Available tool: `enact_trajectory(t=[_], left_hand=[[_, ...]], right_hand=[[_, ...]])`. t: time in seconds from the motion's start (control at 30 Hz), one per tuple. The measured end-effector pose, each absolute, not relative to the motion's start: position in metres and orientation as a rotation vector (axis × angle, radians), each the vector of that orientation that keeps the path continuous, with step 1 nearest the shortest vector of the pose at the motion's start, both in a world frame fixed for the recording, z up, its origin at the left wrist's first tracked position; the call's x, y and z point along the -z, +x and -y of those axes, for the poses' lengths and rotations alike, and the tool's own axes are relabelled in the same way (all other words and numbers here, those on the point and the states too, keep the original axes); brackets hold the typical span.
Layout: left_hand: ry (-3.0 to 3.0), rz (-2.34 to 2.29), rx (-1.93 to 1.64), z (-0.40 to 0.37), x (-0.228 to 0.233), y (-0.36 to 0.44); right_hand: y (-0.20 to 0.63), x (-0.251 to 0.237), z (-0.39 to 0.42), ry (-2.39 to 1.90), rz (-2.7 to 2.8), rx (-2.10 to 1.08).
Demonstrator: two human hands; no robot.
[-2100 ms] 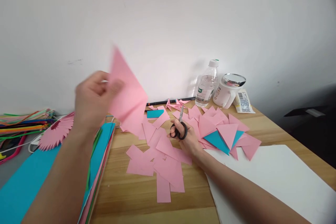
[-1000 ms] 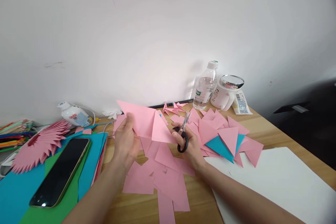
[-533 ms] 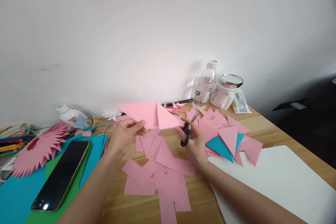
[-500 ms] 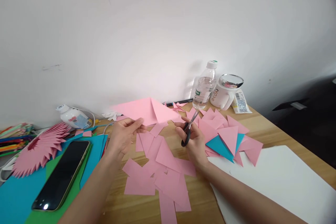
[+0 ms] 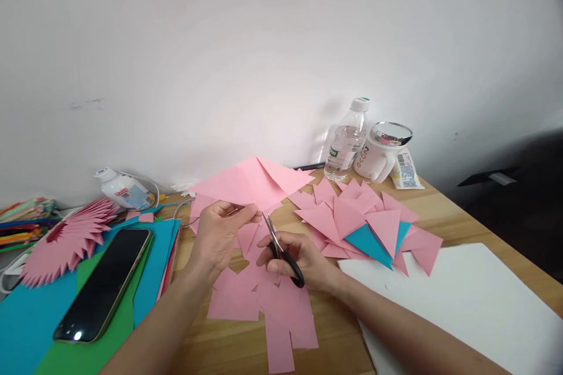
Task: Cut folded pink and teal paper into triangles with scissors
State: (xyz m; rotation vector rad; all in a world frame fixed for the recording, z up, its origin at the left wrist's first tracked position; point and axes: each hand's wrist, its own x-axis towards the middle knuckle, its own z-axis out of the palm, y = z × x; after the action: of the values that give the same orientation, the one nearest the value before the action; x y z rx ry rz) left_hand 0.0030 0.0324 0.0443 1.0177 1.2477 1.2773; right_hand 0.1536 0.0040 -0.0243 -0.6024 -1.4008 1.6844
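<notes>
- Pink sheet [image 5: 253,181] is held folded above the table [image 5: 334,328], pinched at its near edge by the left hand [image 5: 220,234];
- scissors [image 5: 281,249] are gripped by the right hand [image 5: 299,258], blades narrowly parted at that edge;
- cutting is judged just starting; a steady sheet is needed.

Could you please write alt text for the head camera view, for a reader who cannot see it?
A person's left hand holds up a folded pink sheet while the right hand brings black-handled scissors to its lower edge, above a wooden table strewn with pink paper pieces. A phone lies on coloured sheets to the left; a water bottle and mug stand behind.
</notes>
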Motion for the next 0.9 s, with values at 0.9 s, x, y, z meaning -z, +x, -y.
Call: enact_trajectory(t=[0.9], left_hand=[[1.074,-1.336,-1.136,-0.024,-0.041,0.018]], right_hand=[[0.156,0.022,-0.005,-0.742,1.407,-1.619]])
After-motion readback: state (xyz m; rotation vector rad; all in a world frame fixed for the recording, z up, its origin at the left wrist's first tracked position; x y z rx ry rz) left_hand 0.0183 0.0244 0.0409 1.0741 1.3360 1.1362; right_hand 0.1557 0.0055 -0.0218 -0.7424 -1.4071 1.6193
